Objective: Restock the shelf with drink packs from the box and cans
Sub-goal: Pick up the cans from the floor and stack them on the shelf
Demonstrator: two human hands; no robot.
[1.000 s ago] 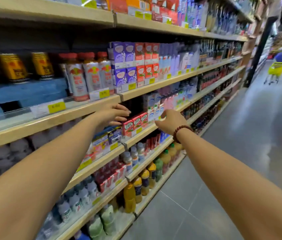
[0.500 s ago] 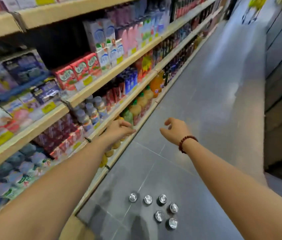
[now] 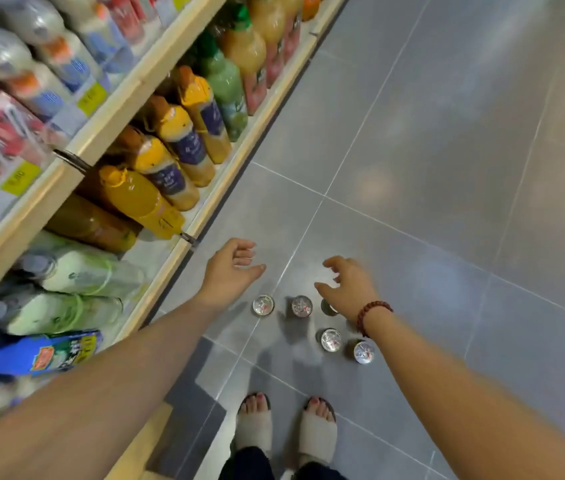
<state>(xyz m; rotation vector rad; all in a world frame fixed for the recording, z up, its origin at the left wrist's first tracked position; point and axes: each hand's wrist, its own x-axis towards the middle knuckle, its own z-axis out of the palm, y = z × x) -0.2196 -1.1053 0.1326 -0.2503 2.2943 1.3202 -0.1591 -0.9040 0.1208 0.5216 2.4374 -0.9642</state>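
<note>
Several silver-topped cans stand upright on the grey tiled floor in front of my feet: one can (image 3: 263,304) on the left, another can (image 3: 302,306) beside it, a pair (image 3: 331,339) nearer me. My right hand (image 3: 346,284) hovers open just above the group and partly hides one can under its wrist. My left hand (image 3: 230,268) is open too, fingers spread, above and left of the leftmost can, near the bottom shelf edge (image 3: 184,244). Neither hand holds anything. No box is in view.
The wooden shelving runs along the left, its bottom shelf full of orange juice bottles (image 3: 142,199) and pale green bottles (image 3: 80,271). A blue carton (image 3: 38,353) sits at the lower left. My sandalled feet (image 3: 286,427) stand just behind the cans. Grey floor tiles (image 3: 447,168) stretch to the right.
My view has dropped from the upper shelves to the floor. Both hands have come down from the shelf to just above the cans, still empty.
</note>
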